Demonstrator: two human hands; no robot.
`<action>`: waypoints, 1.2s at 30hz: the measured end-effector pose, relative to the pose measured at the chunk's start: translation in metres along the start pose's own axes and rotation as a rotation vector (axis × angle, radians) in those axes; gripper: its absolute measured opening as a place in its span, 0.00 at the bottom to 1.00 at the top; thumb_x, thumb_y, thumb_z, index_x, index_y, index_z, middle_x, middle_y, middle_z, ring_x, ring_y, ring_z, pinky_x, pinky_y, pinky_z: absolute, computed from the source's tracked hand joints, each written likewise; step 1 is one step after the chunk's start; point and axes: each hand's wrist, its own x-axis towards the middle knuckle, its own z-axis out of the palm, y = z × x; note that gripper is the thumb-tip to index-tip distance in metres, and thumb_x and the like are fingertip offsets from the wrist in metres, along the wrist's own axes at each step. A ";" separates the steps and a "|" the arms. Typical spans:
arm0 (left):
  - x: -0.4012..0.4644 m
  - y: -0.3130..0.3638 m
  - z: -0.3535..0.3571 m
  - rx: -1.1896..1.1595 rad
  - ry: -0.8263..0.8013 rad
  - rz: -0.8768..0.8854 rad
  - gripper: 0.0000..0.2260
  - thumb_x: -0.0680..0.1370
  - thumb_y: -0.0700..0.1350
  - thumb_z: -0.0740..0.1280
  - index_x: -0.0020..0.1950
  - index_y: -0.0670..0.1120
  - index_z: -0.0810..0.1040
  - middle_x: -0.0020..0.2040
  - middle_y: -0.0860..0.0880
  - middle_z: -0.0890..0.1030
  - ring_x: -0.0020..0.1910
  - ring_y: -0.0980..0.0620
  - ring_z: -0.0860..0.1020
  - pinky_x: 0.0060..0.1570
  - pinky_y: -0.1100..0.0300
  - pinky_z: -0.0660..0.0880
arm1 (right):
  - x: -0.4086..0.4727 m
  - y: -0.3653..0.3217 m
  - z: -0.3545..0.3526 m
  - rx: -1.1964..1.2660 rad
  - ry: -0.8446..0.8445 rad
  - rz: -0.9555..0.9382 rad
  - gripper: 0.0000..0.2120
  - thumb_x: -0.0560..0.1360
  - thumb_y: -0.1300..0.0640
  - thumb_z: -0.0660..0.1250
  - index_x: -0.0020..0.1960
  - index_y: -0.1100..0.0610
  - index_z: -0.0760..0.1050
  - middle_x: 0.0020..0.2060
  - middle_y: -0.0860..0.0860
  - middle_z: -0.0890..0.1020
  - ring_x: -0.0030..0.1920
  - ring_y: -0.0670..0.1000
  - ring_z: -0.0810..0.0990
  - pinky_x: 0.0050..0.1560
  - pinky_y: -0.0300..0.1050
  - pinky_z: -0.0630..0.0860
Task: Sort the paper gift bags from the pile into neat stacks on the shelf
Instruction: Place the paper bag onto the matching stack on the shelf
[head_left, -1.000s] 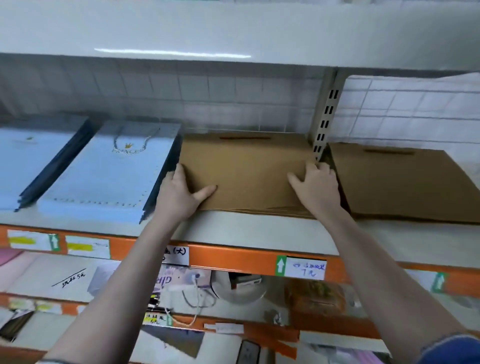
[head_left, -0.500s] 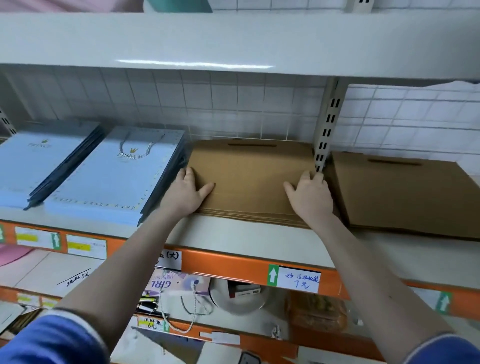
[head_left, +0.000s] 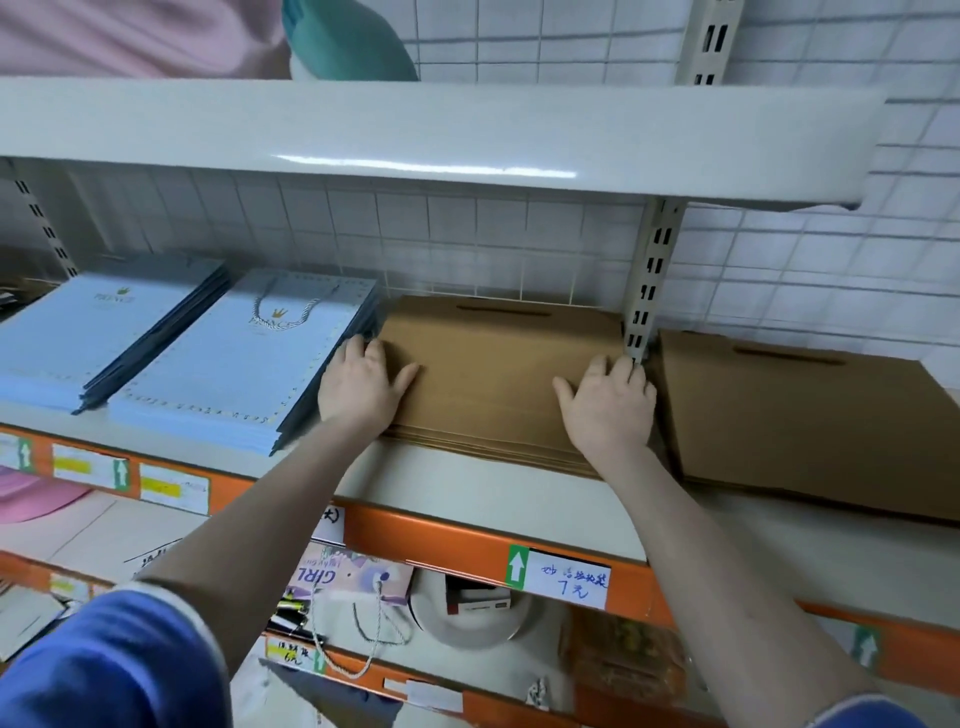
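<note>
Where the orange-edged shelf (head_left: 467, 499) crosses the middle of the frame, both bare arms reach up from the bottom corners. The left hand (head_left: 358, 387) lies flat, fingers straight, on the left edge of the brown paper bag stack (head_left: 493, 374); the right hand (head_left: 608, 405) lies flat on its right edge, grip open on both. Farther left lie two stacks of light blue gift bags (head_left: 228, 358), and at the right edge another brown stack (head_left: 800, 415). Behind stands a white wire grid (head_left: 467, 234).
</note>
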 end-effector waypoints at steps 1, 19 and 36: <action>-0.004 -0.001 -0.002 -0.005 0.027 -0.012 0.29 0.79 0.61 0.55 0.72 0.41 0.64 0.70 0.42 0.65 0.70 0.42 0.63 0.67 0.51 0.62 | -0.001 0.000 -0.003 0.007 0.020 -0.024 0.31 0.79 0.40 0.53 0.72 0.61 0.62 0.69 0.63 0.66 0.69 0.61 0.64 0.68 0.55 0.62; -0.106 -0.210 -0.089 0.107 0.208 -0.280 0.31 0.77 0.55 0.64 0.73 0.38 0.63 0.74 0.36 0.61 0.74 0.38 0.56 0.72 0.47 0.54 | -0.122 -0.226 0.001 0.276 0.006 -0.484 0.28 0.69 0.46 0.72 0.62 0.63 0.75 0.58 0.65 0.77 0.62 0.65 0.73 0.63 0.59 0.69; -0.103 -0.549 -0.191 0.174 0.283 -0.453 0.32 0.76 0.55 0.66 0.73 0.37 0.64 0.73 0.35 0.63 0.73 0.38 0.59 0.72 0.49 0.54 | -0.222 -0.571 0.033 0.380 -0.023 -0.601 0.25 0.77 0.45 0.62 0.69 0.59 0.69 0.66 0.62 0.71 0.69 0.62 0.65 0.66 0.56 0.62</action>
